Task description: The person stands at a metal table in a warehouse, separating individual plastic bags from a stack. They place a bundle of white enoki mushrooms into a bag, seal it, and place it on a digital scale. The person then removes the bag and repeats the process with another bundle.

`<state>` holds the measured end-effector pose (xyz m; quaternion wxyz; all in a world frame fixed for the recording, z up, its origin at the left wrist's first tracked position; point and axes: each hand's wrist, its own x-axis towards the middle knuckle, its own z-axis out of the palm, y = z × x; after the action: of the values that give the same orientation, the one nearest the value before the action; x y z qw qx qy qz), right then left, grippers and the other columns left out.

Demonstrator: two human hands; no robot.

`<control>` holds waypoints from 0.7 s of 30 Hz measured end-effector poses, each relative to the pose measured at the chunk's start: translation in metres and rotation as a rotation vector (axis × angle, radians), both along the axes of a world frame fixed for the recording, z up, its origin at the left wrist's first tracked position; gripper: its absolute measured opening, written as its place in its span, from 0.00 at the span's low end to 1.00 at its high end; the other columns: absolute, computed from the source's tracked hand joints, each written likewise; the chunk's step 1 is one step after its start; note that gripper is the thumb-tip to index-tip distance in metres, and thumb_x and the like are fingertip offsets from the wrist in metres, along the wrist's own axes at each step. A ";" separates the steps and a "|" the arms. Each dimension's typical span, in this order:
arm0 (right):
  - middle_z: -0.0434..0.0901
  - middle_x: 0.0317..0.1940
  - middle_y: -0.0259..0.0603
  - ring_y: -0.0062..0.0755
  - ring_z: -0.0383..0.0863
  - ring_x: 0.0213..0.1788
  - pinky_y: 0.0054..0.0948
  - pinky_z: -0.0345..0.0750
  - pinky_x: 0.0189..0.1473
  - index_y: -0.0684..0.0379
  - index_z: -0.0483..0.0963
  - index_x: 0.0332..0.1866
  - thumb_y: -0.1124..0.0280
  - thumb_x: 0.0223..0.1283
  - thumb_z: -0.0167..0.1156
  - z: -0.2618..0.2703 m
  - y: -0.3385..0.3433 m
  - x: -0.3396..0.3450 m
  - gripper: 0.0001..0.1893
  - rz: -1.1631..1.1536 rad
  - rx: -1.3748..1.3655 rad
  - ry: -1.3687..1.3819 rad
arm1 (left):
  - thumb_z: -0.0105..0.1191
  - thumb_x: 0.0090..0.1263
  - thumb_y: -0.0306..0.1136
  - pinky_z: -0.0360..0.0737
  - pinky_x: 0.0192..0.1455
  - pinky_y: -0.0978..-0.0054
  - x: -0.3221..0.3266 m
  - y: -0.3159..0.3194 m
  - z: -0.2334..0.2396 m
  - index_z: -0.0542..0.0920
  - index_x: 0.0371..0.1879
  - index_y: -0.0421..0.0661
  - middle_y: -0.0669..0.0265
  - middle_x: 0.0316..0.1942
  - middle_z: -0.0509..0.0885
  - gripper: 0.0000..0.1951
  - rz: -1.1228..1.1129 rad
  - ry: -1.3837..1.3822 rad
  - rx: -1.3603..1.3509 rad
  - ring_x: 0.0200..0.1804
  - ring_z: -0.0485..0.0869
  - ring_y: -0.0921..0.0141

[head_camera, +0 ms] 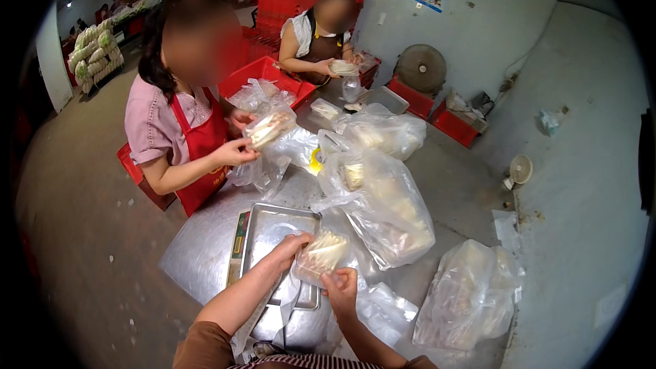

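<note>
Both my hands hold one clear plastic tray of pale, thin-stemmed mushrooms (326,254) over a metal tray. My left hand (294,248) grips its upper left side, and my right hand (340,287) pinches its lower right corner. The shallow metal tray (251,225) rests on a scale (237,246), whose green panel shows at the left. A large clear plastic bag (394,205) with more mushroom packs lies just beyond my hands to the right. Empty-looking clear bags (387,312) lie beside my right forearm.
Across the steel table (200,253), a co-worker in a red apron (205,164) holds another mushroom pack (269,128). Farther back, a second co-worker handles a pack near a red crate (302,95). Filled bags (464,297) stand at the right; a yellow tape roll (315,160) lies mid-table.
</note>
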<state>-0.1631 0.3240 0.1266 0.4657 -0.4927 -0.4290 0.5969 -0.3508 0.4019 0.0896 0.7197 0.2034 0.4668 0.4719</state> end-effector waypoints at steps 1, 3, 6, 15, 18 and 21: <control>0.76 0.45 0.40 0.24 0.79 0.36 0.21 0.77 0.28 0.55 0.63 0.50 0.74 0.62 0.67 0.002 0.000 -0.001 0.19 -0.014 -0.021 -0.015 | 0.58 0.66 0.34 0.80 0.40 0.73 0.000 -0.002 0.004 0.83 0.39 0.42 0.65 0.35 0.83 0.09 0.034 -0.009 -0.001 0.37 0.82 0.71; 0.76 0.42 0.38 0.24 0.79 0.36 0.22 0.79 0.28 0.56 0.63 0.50 0.73 0.64 0.65 -0.005 0.000 -0.001 0.18 -0.025 -0.042 -0.017 | 0.61 0.65 0.34 0.78 0.39 0.76 0.000 -0.008 0.008 0.82 0.39 0.42 0.67 0.33 0.83 0.10 0.092 0.015 0.022 0.35 0.80 0.73; 0.76 0.39 0.37 0.24 0.79 0.36 0.23 0.81 0.27 0.57 0.63 0.50 0.72 0.65 0.63 -0.022 0.003 0.003 0.16 -0.020 -0.095 -0.005 | 0.63 0.64 0.33 0.78 0.42 0.76 0.000 -0.018 0.001 0.81 0.42 0.43 0.67 0.35 0.83 0.11 0.158 0.103 0.087 0.37 0.80 0.74; 0.78 0.43 0.39 0.30 0.82 0.40 0.29 0.83 0.35 0.58 0.63 0.54 0.69 0.67 0.61 -0.015 -0.006 0.007 0.16 0.117 -0.283 0.167 | 0.62 0.65 0.30 0.77 0.46 0.79 -0.008 -0.058 0.023 0.77 0.52 0.42 0.71 0.39 0.80 0.17 0.233 0.212 0.174 0.41 0.79 0.76; 0.78 0.43 0.40 0.30 0.81 0.41 0.30 0.84 0.36 0.57 0.63 0.54 0.69 0.67 0.60 -0.011 -0.006 -0.001 0.17 0.170 -0.282 0.135 | 0.62 0.66 0.30 0.75 0.44 0.80 -0.016 -0.078 0.018 0.76 0.54 0.43 0.71 0.39 0.80 0.18 0.282 0.259 0.178 0.41 0.78 0.78; 0.77 0.49 0.42 0.31 0.81 0.45 0.28 0.84 0.38 0.57 0.62 0.56 0.72 0.67 0.60 -0.011 -0.008 -0.006 0.17 0.234 -0.256 0.085 | 0.60 0.66 0.29 0.75 0.44 0.79 -0.024 -0.099 0.018 0.76 0.55 0.43 0.70 0.42 0.82 0.18 0.308 0.215 0.201 0.42 0.78 0.78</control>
<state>-0.1688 0.3158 0.1155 0.3442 -0.4688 -0.3840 0.7172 -0.3753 0.3031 0.1074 0.5612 0.2496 0.5169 0.5963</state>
